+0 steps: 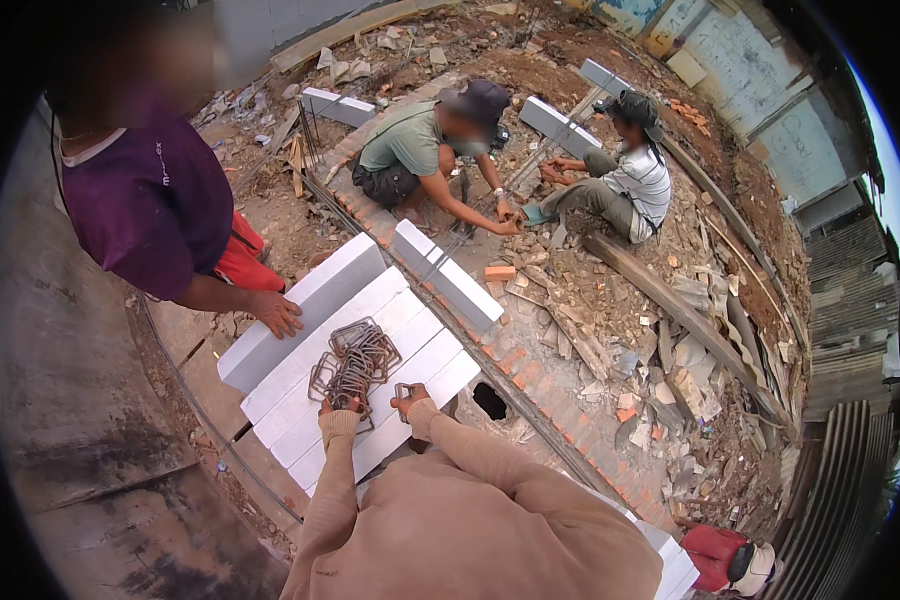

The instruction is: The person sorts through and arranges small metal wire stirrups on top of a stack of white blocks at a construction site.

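A heap of bent steel rebar stirrups (355,360), brown with rust, lies on white lightweight blocks (300,400) set side by side in front of me. My left hand (341,408) is at the near edge of the heap, its fingers curled around part of a stirrup; the grip is partly hidden. Just to the right, my right hand (408,402) is closed on a single stirrup (402,389), held apart from the heap above the blocks.
A co-worker in purple (160,200) rests a hand on an upright block (305,310) at left. Two others crouch ahead beside rebar (460,225). A block (448,275) stands along the brick footing. Rubble and a timber beam (685,320) lie right, near a hole (489,400).
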Demonstrator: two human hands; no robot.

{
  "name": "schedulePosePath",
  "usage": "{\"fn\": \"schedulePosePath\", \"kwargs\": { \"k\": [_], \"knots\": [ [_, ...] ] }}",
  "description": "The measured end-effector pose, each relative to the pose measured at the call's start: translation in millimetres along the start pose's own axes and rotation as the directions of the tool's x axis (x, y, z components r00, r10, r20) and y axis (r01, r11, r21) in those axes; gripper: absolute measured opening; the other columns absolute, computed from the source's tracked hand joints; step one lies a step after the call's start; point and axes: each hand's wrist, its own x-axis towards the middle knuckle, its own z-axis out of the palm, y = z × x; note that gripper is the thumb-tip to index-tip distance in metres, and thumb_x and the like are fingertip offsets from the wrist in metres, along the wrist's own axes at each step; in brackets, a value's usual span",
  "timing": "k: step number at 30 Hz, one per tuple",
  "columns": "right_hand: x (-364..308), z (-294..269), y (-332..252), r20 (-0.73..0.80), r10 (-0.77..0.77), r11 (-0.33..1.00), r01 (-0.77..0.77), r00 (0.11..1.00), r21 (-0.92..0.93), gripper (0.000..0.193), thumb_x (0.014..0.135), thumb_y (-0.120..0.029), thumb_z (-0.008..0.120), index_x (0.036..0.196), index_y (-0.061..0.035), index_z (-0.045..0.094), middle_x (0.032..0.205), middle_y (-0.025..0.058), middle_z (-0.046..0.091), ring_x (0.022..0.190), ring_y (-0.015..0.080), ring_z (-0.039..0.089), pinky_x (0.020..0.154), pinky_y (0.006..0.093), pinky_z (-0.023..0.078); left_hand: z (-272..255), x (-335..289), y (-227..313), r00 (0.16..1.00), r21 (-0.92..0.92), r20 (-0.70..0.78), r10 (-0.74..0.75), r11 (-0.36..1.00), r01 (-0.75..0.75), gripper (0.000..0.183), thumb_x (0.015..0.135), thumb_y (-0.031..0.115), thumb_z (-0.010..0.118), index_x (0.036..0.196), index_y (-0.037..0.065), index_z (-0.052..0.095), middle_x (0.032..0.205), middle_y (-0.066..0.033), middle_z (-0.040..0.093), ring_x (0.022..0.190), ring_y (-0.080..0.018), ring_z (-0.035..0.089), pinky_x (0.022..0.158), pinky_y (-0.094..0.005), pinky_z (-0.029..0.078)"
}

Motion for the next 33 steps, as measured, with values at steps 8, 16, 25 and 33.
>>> {"fn": "schedulePosePath", "kwargs": {
  "k": [8,16,25,33],
  "knots": [
    [12,-3,22,0.025,0.055,0.991,-0.058,0.998,0.120,0.072,0.061,-0.025,0.078,0.118,0.0029,0.043,0.090,0.0130,0.059,0.073,0.0231,0.060,0.062,0.0362,0.053,-7,-28,13,0.998,-0.174,0.052,-0.021,0.984,0.030,0.062,0.067,0.011,0.079,0.120,-0.001,0.049,0.104,-0.0143,0.063,0.091,-0.0205,0.061,0.077,-0.0319,0.050],
    [-9,4,12,0.088,-0.084,0.995,0.080,0.993,0.052,0.070,0.065,-0.022,0.076,0.122,-0.0016,0.040,0.091,0.0099,0.056,0.075,0.0204,0.057,0.061,0.0340,0.051,-14,-50,46,0.991,-0.013,-0.004,-0.137,0.990,0.137,0.057,0.077,0.017,0.073,0.126,-0.001,0.051,0.098,-0.0145,0.066,0.086,-0.0198,0.063,0.074,-0.0298,0.049],
    [-14,11,15,0.147,-0.073,0.997,0.078,0.987,-0.030,0.069,0.068,-0.025,0.074,0.119,0.0024,0.038,0.097,0.0144,0.056,0.083,0.0254,0.059,0.071,0.0360,0.050,-21,-62,2,0.949,-0.045,-0.316,-0.013,0.999,-0.002,0.031,0.083,0.022,0.065,0.104,0.000,0.064,0.083,-0.0131,0.067,0.073,-0.0195,0.064,0.069,-0.0314,0.050],
    [-16,0,15,0.057,-0.040,0.998,0.036,0.998,0.060,0.063,0.066,-0.018,0.077,0.114,0.0030,0.043,0.090,0.0103,0.056,0.074,0.0203,0.057,0.062,0.0333,0.051,14,-80,4,0.988,0.287,-0.040,0.146,0.949,-0.129,0.058,0.063,0.035,0.082,0.102,0.000,0.058,0.093,-0.0186,0.065,0.086,-0.0326,0.063,0.076,-0.0406,0.049]
  ]
}}
